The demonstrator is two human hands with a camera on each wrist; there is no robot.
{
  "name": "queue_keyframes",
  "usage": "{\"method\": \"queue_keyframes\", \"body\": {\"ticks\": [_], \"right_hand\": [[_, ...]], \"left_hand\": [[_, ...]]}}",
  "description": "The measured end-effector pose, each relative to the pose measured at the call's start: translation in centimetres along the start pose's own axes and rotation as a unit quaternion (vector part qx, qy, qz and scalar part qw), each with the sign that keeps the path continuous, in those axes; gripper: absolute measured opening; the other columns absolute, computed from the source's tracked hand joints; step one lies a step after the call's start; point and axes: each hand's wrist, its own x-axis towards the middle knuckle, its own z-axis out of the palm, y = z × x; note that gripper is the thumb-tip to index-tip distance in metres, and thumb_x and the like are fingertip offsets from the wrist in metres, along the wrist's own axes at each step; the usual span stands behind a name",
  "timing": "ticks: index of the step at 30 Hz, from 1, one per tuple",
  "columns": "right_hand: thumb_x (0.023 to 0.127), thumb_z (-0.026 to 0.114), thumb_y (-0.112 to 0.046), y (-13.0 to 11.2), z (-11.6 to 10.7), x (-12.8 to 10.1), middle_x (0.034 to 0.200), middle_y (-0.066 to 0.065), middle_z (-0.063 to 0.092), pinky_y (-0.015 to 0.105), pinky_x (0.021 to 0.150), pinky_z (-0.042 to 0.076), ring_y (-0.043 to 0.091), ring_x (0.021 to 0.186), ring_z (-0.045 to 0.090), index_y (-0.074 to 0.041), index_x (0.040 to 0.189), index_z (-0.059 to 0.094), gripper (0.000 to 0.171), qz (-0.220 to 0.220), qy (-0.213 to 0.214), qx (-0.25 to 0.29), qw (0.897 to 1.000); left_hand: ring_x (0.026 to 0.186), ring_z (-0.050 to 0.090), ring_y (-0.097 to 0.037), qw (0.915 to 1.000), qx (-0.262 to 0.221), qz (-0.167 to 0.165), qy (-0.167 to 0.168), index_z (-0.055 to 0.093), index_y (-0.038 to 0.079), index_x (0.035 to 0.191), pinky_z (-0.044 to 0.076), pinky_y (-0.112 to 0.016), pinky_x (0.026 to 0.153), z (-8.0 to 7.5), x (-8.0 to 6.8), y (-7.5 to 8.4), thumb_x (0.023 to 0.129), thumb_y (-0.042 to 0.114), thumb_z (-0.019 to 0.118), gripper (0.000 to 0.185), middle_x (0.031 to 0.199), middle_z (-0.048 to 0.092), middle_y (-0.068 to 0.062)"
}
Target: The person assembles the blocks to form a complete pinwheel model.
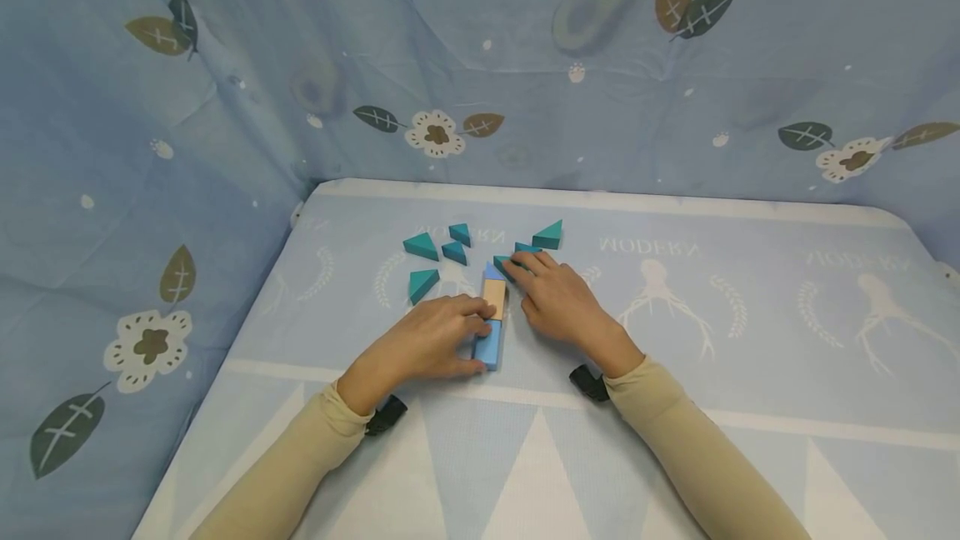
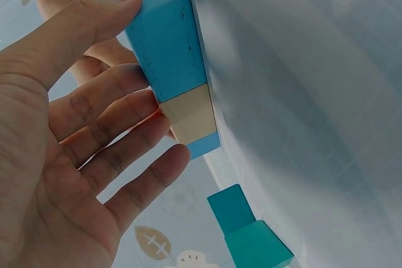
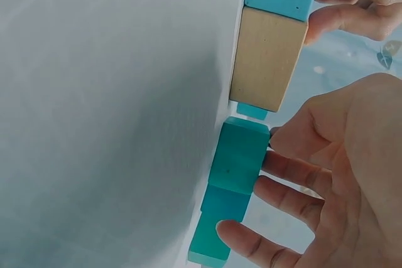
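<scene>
A row of blocks lies on the table: a blue rectangular block [image 1: 488, 348] nearest me, a wooden-coloured block [image 1: 493, 297] beyond it, and a small blue triangular block [image 1: 491, 272] at the far end. My left hand [image 1: 438, 337] holds the blue block, its thumb at the near left corner and fingertips along the row's upper side. Just right of the row's tip, my right hand [image 1: 557, 298] touches teal triangular blocks [image 3: 239, 155] with extended fingers. Its fingers partly cover them in the head view.
Loose teal triangular blocks lie left of the row, one [image 1: 420, 246] farther off and another [image 1: 423, 284] closer. A further teal triangular block [image 1: 548, 235] sits beyond my right hand. Patterned blue cloth [image 1: 525, 65] hangs behind the table.
</scene>
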Motion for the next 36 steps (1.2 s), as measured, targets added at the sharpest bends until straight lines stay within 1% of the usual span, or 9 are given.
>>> {"method": "queue_keyframes", "body": {"ticks": [8, 12, 17, 22, 28, 36], "right_hand": [[0.086, 0.049, -0.004, -0.01, 0.09, 0.09, 0.133, 0.012, 0.045, 0.04, 0.069, 0.048, 0.026, 0.12, 0.041, -0.004, 0.133, 0.048, 0.047, -0.006, 0.003, -0.004, 1.0], [0.086, 0.049, -0.004, -0.05, 0.13, 0.13, 0.133, 0.012, 0.045, 0.041, 0.072, 0.047, 0.026, 0.12, 0.041, -0.004, 0.133, 0.048, 0.047, -0.007, -0.001, -0.007, 1.0], [0.087, 0.049, -0.006, -0.17, 0.25, 0.1, 0.134, 0.012, 0.044, 0.043, 0.076, 0.047, 0.026, 0.12, 0.04, -0.004, 0.134, 0.047, 0.047, -0.006, -0.01, -0.008, 1.0], [0.087, 0.049, -0.006, -0.25, 0.37, 0.07, 0.134, 0.011, 0.043, 0.044, 0.078, 0.046, 0.026, 0.12, 0.04, -0.004, 0.135, 0.046, 0.048, -0.004, -0.01, -0.006, 1.0], [0.087, 0.049, -0.007, -0.32, 0.42, 0.04, 0.134, 0.011, 0.043, 0.044, 0.079, 0.046, 0.027, 0.12, 0.04, -0.004, 0.135, 0.046, 0.048, -0.007, -0.007, -0.006, 1.0], [0.087, 0.049, -0.007, -0.37, 0.45, 0.13, 0.134, 0.01, 0.043, 0.042, 0.076, 0.046, 0.025, 0.12, 0.039, -0.004, 0.135, 0.045, 0.049, -0.013, -0.003, -0.009, 1.0]], "left_hand": [[0.11, 0.052, -0.018, 1.0, -0.001, 0.001, 0.0, 0.07, 0.01, 0.099, 0.043, -0.032, 0.09, -0.01, 0.03, -0.08, 0.071, 0.041, 0.077, 0.042, 0.12, 0.056, -0.002], [0.11, 0.052, -0.017, 1.0, 0.0, 0.0, 0.003, 0.071, 0.01, 0.098, 0.043, -0.031, 0.09, 0.02, 0.04, -0.08, 0.07, 0.04, 0.078, 0.042, 0.119, 0.057, -0.002], [0.11, 0.052, -0.017, 1.0, -0.001, -0.003, -0.001, 0.07, 0.01, 0.099, 0.042, -0.031, 0.091, 0.1, 0.03, -0.06, 0.07, 0.04, 0.077, 0.042, 0.12, 0.056, -0.002], [0.11, 0.052, -0.017, 1.0, -0.001, -0.006, -0.001, 0.07, 0.011, 0.099, 0.043, -0.03, 0.09, 0.1, 0.03, -0.03, 0.07, 0.04, 0.077, 0.042, 0.119, 0.056, -0.001], [0.11, 0.051, -0.016, 1.0, -0.001, -0.007, -0.003, 0.071, 0.011, 0.099, 0.043, -0.03, 0.09, 0.1, 0.0, 0.03, 0.071, 0.04, 0.077, 0.041, 0.119, 0.056, 0.0], [0.11, 0.052, -0.016, 1.0, 0.004, -0.006, 0.001, 0.071, 0.012, 0.098, 0.043, -0.029, 0.089, 0.12, -0.01, -0.03, 0.07, 0.041, 0.077, 0.041, 0.119, 0.056, 0.0]]}}
